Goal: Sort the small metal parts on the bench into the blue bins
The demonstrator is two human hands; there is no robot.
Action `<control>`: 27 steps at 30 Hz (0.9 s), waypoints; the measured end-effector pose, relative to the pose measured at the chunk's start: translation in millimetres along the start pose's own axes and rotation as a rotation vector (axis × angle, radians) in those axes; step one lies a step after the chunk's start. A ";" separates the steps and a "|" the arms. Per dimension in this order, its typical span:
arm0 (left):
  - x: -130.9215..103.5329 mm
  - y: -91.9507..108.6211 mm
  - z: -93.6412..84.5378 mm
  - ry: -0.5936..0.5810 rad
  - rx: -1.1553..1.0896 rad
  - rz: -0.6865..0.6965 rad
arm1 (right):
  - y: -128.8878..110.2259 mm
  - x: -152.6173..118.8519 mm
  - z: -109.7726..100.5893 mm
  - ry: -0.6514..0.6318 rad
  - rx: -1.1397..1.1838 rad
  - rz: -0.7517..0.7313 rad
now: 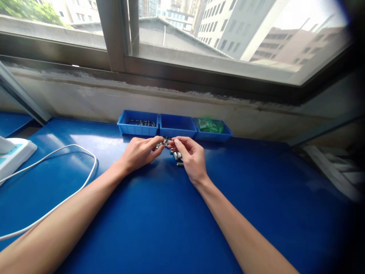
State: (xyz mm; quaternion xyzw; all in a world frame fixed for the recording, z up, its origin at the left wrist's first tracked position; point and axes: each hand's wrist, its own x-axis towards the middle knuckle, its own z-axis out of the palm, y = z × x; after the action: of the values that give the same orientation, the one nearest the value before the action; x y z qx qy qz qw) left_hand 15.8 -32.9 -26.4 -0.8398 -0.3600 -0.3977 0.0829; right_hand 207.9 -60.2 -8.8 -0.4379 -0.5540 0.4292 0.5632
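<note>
Two bare hands met over a glossy blue tabletop (159,220), seen from the wearer's own viewpoint. Between their fingertips lay a small heap of shiny metal parts (167,141), each too small to identify. The left hand (141,152) came in from the left with its fingers curved, thumb and forefinger bent toward each other at the heap's near edge; whether they gripped a part could not be told. The right hand (194,158) was turned inward, its thumb tip close to its forefinger, and whether anything was pinched there was hidden by the fingers. Just below those fingers, partly covered by them, lay a few larger metal pieces (180,164).

Just beyond the hands stood three blue bins in a row: the left bin (138,130) held small metal parts, the middle bin (178,122) stood directly ahead, and the right bin (213,136) held something green (210,125). Well to the left of the left hand, a white cable (95,163) looped near a white box (21,158). Farther ahead, a window (185,72) faced buildings (222,26).
</note>
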 end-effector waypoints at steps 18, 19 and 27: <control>9.2 -25.1 -2.2 0.384 -0.306 -0.838 | 3.9 -7.6 -2.0 -0.293 -1.145 -0.573; 9.2 -24.9 -2.1 0.379 -0.295 -0.841 | 3.5 -8.0 0.3 -0.315 -1.158 -0.571; 8.6 -17.7 -2.1 0.321 -0.293 -0.736 | 2.6 -7.8 10.7 -0.354 -1.203 -0.572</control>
State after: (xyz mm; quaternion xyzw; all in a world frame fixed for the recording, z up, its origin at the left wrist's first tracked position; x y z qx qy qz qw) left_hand 6.3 -16.3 -21.3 -0.5858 -0.5578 -0.5735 -0.1298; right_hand 197.0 -66.9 -13.2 -0.4342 -0.8733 -0.0534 0.2144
